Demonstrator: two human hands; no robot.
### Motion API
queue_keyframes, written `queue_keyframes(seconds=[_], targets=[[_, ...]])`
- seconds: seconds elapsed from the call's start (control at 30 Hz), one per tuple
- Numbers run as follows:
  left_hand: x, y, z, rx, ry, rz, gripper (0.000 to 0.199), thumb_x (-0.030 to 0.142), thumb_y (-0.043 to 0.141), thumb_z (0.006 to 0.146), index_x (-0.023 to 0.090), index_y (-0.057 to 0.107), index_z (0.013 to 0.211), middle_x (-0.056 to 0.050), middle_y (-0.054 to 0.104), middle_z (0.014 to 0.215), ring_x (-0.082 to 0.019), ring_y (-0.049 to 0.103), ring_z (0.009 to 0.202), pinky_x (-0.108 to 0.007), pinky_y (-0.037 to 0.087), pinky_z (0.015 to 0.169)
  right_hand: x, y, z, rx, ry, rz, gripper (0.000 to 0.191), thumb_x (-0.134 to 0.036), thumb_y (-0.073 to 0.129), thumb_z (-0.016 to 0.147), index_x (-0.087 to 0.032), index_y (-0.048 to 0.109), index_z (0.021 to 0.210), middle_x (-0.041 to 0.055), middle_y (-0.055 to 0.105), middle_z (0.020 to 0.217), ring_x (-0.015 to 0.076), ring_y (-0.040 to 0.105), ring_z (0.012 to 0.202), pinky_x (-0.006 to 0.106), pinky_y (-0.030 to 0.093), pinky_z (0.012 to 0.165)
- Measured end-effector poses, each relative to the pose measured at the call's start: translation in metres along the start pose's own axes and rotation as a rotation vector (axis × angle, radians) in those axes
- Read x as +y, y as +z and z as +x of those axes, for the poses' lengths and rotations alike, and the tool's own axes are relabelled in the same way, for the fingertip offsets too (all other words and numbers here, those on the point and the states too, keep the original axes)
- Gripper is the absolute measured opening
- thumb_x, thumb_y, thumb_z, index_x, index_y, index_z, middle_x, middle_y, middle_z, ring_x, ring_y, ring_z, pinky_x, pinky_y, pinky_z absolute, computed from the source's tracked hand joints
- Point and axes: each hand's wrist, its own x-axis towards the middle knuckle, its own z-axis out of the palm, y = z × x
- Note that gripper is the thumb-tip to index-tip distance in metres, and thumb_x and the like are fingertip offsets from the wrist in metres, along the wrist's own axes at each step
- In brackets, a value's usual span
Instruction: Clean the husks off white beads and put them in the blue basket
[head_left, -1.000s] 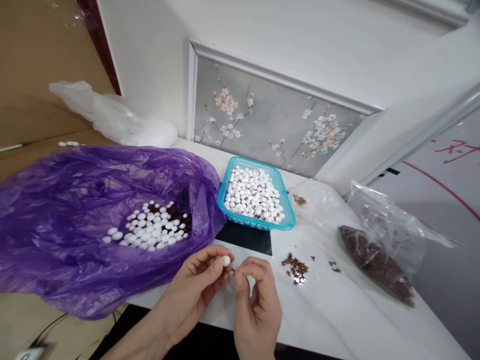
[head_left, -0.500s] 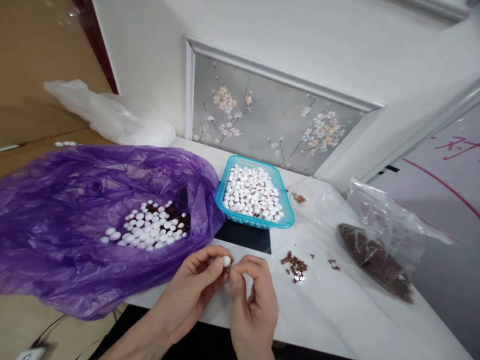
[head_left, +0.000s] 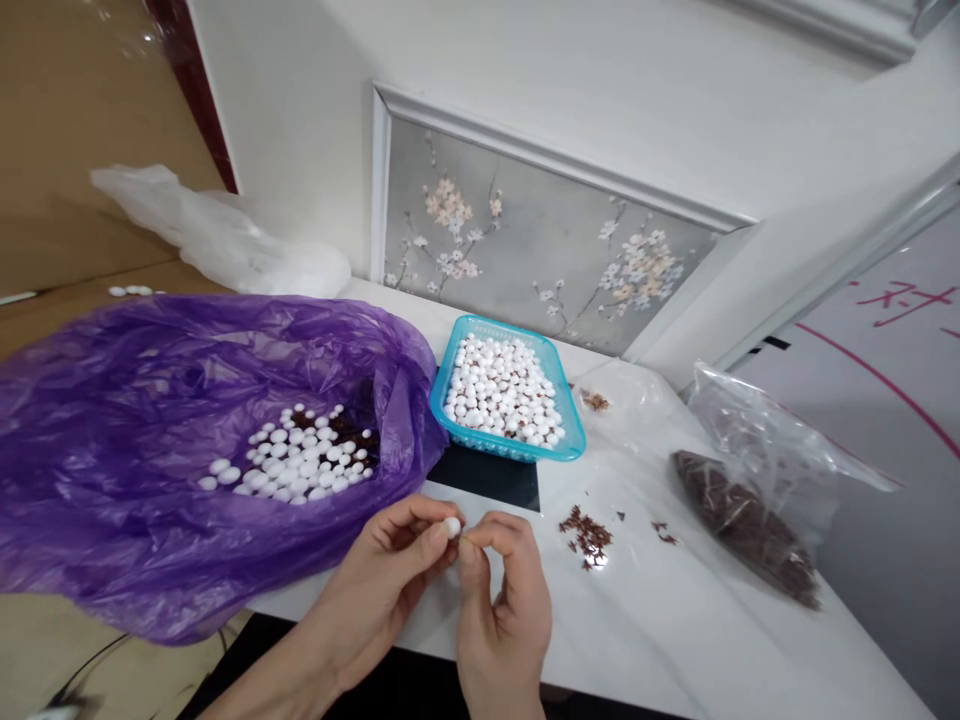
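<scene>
Between thumb and fingers my left hand [head_left: 397, 570] holds a small white ball [head_left: 452, 527]. My right hand [head_left: 504, 590] is pinched close beside it, its fingertips near the ball; what they grip is too small to make out. A blue basket [head_left: 442, 385] full of white balls with brown bits among them stands beyond my hands. Left of it spreads an open purple bag [head_left: 187, 350] with white balls and dark brown pieces inside. A small pile of reddish-brown pieces [head_left: 586, 537] lies right of my right hand.
A clear bag of brown material [head_left: 742, 520] lies at the right, by a whiteboard [head_left: 885, 400]. Thin clear plastic [head_left: 637, 400] lies right of the basket. White plastic [head_left: 225, 235] is heaped at the back left. A framed floral panel [head_left: 517, 240] is behind the white table [head_left: 675, 630].
The view has shifted slightly. Both hands keep nearly the same pose around the white ball, which looks slightly turned or shifted in my left fingers.
</scene>
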Motion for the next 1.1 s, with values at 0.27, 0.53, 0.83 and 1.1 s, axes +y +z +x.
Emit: queue_keyframes(seconds=[0.27,0.53,0.83,1.1], targets=[[0.002,0.002,0.0,0.007,0.002,-0.005,0.014,0.026,0.083,0.066,0.019,0.073,0.074,0.001,0.068,0.084,-0.011,0.059,0.08,-0.018,0.047,0.077,0.001,0.0,0.0,-0.002,0.016,0.012,0.011,-0.014,0.048,0.092,-0.023,0.052,0.088,-0.0004,0.051,0.088,0.0148,0.053,0.086,0.027,0.043,0.076],[0.002,0.002,0.0,-0.003,-0.005,-0.005,0.01,0.025,0.079,0.072,0.018,0.074,0.078,-0.001,0.07,0.085,-0.014,0.064,0.087,-0.019,0.049,0.082,0.002,0.006,0.004,0.032,0.21,0.126,0.008,-0.025,0.057,0.09,-0.025,0.05,0.095,-0.0036,0.052,0.084,0.012,0.053,0.079,0.024,0.045,0.074],[0.005,0.004,0.0,0.086,-0.059,-0.128,0.026,0.028,0.085,0.063,0.015,0.076,0.084,-0.004,0.073,0.082,-0.011,0.064,0.077,-0.017,0.053,0.076,0.01,0.0,-0.001,0.17,0.394,0.234,0.019,-0.038,0.051,0.093,-0.023,0.057,0.101,-0.0007,0.06,0.085,0.0126,0.058,0.079,0.023,0.048,0.073],[0.001,0.003,-0.002,0.079,0.024,-0.032,0.021,0.022,0.086,0.063,0.018,0.077,0.081,-0.002,0.071,0.076,-0.009,0.062,0.072,-0.014,0.05,0.073,0.01,0.001,-0.001,0.133,0.419,0.219,0.024,-0.04,0.056,0.088,-0.02,0.062,0.098,0.0025,0.063,0.085,0.0156,0.061,0.077,0.026,0.052,0.071]])
